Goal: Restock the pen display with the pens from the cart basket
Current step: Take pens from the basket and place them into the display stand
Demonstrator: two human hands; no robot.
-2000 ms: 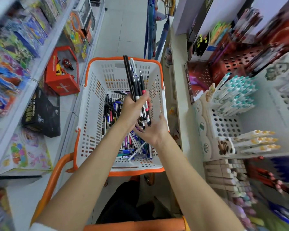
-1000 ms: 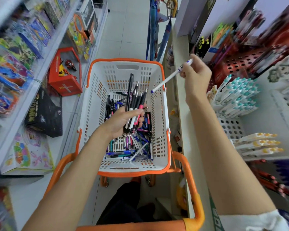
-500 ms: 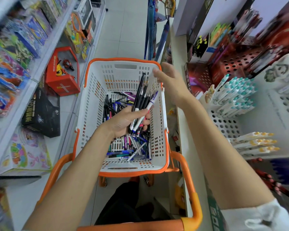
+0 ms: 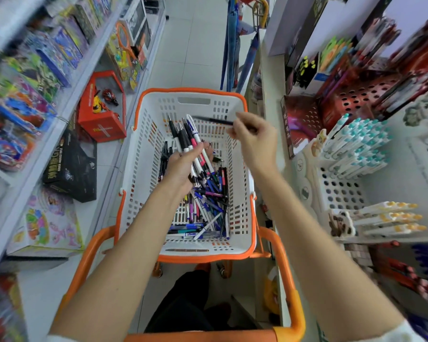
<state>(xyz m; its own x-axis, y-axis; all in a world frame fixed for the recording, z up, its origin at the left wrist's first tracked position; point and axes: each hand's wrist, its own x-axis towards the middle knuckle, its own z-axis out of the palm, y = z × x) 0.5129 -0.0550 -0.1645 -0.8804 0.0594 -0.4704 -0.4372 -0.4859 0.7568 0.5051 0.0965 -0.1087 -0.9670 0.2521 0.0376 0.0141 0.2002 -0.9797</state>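
The left hand (image 4: pixel 181 169) curls round a bundle of pens (image 4: pixel 187 141), black and white barrels fanned upward over the cart basket (image 4: pixel 143 154). The bundle's lower ends are lost behind the palm and against the heap below. The right hand (image 4: pixel 255 139) pinches a single dark pen (image 4: pixel 211 120) by one end, roughly level above the basket's far end. Motion blur smears this pen, so its colour and tip are hard to make out, and the held end is hidden by the fingers. Loose pens (image 4: pixel 208 206) lie tangled on the basket floor, partly covered by the left hand and wrist. To the right, the white pen display (image 4: pixel 341 193) carries rows of teal-capped pens (image 4: pixel 356 149) and yellow-capped pens (image 4: pixel 391 218). Its far right side is blurred and cut off by the frame edge. The boxed goods (image 4: pixel 47 58) on the left shelf are too blurred to read.
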